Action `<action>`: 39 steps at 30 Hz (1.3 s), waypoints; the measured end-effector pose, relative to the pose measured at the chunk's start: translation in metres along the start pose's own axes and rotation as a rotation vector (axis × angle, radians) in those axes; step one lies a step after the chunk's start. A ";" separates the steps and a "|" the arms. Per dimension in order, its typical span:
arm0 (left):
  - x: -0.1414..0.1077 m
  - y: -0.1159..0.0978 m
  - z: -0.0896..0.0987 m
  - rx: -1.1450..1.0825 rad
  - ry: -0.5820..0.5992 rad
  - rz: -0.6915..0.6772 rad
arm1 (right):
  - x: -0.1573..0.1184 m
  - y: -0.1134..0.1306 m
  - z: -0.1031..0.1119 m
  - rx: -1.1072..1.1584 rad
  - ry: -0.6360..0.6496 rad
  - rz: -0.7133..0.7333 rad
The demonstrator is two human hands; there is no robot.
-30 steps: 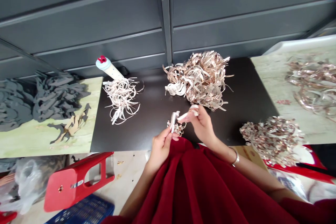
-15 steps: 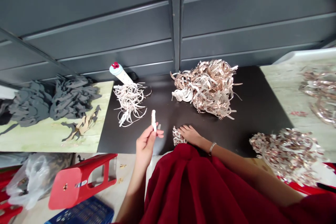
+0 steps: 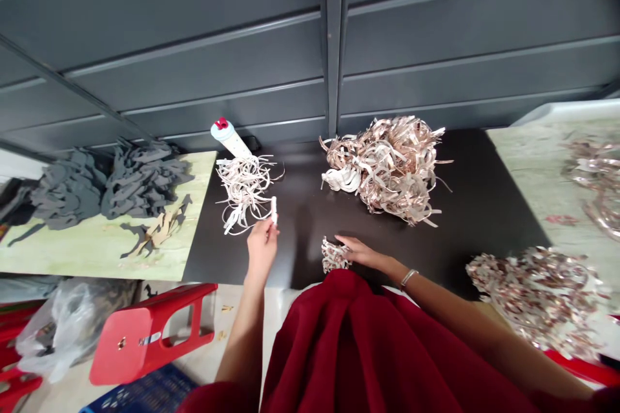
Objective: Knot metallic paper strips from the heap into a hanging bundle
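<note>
My left hand point(image 3: 263, 245) is closed on a short, white, stick-like roll point(image 3: 274, 208), which stands up from the fingertips. Just beyond it lies a loose heap of thin white strips point(image 3: 245, 187). My right hand point(image 3: 361, 251) is open, fingers stretched out, at the right side of a small pile of crinkled white and rose-gold pieces point(image 3: 334, 255); whether it touches them I cannot tell. Farther back on the black mat point(image 3: 300, 206) sits a large tangle of shiny rose-gold and white strips point(image 3: 397, 168).
A white bottle with a red-topped lid point(image 3: 231, 137) stands by the grey panel wall point(image 3: 217, 45). Dark grey cut-outs point(image 3: 145, 181) lie at left. Another crinkled heap point(image 3: 533, 297) is at right. Below the table are a red stool point(image 3: 123, 345) and blue crate point(image 3: 145, 393).
My left hand has moved left with the white roll, toward the white strips. The right hand has lifted off the small crinkled pile and shifted slightly right.
</note>
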State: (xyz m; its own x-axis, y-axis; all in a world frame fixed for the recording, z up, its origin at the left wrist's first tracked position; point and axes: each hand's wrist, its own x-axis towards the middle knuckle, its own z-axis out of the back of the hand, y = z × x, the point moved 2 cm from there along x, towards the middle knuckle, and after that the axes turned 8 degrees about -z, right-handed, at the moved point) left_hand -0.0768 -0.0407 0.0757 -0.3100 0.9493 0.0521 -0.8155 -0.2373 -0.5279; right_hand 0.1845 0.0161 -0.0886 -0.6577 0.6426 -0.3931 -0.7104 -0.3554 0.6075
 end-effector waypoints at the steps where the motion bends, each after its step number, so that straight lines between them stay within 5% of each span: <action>1: 0.009 0.016 -0.004 0.049 -0.003 0.025 | 0.002 -0.002 0.002 0.015 -0.030 -0.013; 8: 0.039 0.085 -0.018 0.304 0.024 0.174 | 0.020 -0.016 0.036 -0.037 -0.308 -0.164; 19: -0.008 0.088 -0.080 0.234 0.144 0.058 | 0.067 -0.002 0.093 -0.377 -0.445 -0.184; 28: -0.050 0.112 -0.103 0.253 0.120 0.151 | 0.038 -0.030 0.109 -0.567 -0.402 -0.177; 35: -0.046 0.128 -0.118 0.265 0.130 0.203 | 0.007 -0.029 0.092 -0.540 -0.346 -0.124; 39: -0.036 0.132 -0.125 0.253 0.159 0.164 | -0.010 -0.031 0.106 -0.469 -0.392 -0.124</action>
State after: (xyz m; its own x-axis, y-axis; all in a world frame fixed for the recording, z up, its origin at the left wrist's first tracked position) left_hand -0.1121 -0.0809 -0.1021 -0.3833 0.9099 -0.1590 -0.8628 -0.4141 -0.2900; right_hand 0.2397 0.0927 -0.0304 -0.4858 0.8678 -0.1043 -0.8684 -0.4656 0.1709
